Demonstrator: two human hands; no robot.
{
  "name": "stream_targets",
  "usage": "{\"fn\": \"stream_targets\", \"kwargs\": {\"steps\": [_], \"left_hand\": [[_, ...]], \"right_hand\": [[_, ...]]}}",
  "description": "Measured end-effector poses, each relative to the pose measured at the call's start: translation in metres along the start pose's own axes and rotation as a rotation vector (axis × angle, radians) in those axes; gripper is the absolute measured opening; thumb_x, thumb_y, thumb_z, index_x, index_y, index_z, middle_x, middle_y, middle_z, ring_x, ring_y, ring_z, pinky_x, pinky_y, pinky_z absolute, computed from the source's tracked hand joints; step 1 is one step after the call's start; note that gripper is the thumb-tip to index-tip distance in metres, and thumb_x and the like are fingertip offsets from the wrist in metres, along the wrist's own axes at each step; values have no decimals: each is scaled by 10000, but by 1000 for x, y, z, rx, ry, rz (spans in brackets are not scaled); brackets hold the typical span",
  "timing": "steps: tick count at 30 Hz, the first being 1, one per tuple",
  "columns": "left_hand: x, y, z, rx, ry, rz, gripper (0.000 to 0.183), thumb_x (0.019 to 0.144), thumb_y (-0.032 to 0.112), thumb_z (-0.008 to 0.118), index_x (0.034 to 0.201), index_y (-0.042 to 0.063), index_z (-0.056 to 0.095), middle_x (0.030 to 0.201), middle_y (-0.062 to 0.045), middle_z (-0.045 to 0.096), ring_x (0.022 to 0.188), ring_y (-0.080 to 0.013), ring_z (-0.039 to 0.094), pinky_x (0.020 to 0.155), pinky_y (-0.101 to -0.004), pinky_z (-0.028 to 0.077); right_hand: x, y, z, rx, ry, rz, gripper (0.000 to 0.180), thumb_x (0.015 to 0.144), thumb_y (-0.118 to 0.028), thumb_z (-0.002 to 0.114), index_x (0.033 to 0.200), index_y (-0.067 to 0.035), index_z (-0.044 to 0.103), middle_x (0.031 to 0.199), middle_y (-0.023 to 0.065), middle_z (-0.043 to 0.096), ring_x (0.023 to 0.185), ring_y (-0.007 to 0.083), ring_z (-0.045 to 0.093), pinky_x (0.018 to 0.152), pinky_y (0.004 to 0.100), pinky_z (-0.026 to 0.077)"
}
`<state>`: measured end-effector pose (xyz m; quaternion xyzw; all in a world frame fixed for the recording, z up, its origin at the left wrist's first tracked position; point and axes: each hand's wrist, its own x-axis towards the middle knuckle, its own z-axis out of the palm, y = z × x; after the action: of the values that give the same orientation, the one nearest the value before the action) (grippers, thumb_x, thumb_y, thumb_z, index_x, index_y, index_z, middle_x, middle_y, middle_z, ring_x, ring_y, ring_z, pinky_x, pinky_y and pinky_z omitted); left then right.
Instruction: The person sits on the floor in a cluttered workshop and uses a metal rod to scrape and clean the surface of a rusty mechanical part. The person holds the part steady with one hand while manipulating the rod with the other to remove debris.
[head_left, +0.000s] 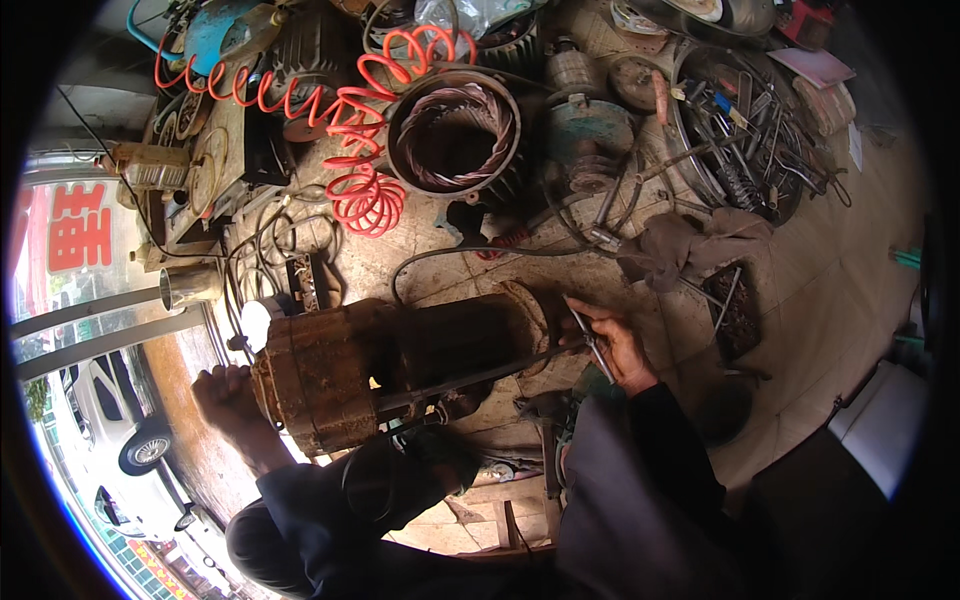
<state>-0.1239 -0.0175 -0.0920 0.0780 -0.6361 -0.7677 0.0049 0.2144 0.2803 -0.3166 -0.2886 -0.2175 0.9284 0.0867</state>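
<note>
A rusty cylindrical machine (322, 375), apparently an electric pump or motor, lies on its side before me. My left hand (232, 409) is curled against its left end, with the fingertips hidden. At the opposite end, a worn round flange (529, 326) faces my right hand (619, 349). That hand grips the bright crossbar of a T-handle wrench (589, 341), index finger stretched along the bar. A long dark rod (480, 375) runs along the machine's near side towards the crossbar; whether it is the wrench's stem is unclear.
Beyond the machine stand an open motor stator (454, 139) with copper windings and a coiled red air hose (367, 199). A wide basin (750, 142) holds many tools. A brown cloth (694, 244) and a tray of small parts (731, 311) lie to the right. A wooden stool frame (551, 480) stands near me.
</note>
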Motion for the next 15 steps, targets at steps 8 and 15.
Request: {"fn": "stream_targets", "kwargs": {"steps": [8, 15], "left_hand": [[6, 2, -7, -54, -118, -31, 290, 861, 213, 542, 610, 150, 411, 570, 4, 380, 563, -138, 439, 628, -304, 441], [15, 3, -16, -20, 12, 17, 203, 838, 233, 570, 676, 138, 492, 598, -4, 465, 563, -148, 468, 624, -339, 460]], "right_hand": [[-42, -1, 9, -327, -119, -67, 597, 823, 6, 446, 1409, -61, 352, 1358, 143, 457, 1106, 222, 562, 889, 299, 441], [-39, 7, -2, -529, -52, -143, 470, 864, -199, 594, 1294, -44, 488, 1447, 138, 347, 1131, 209, 512, 935, 309, 400]]}}
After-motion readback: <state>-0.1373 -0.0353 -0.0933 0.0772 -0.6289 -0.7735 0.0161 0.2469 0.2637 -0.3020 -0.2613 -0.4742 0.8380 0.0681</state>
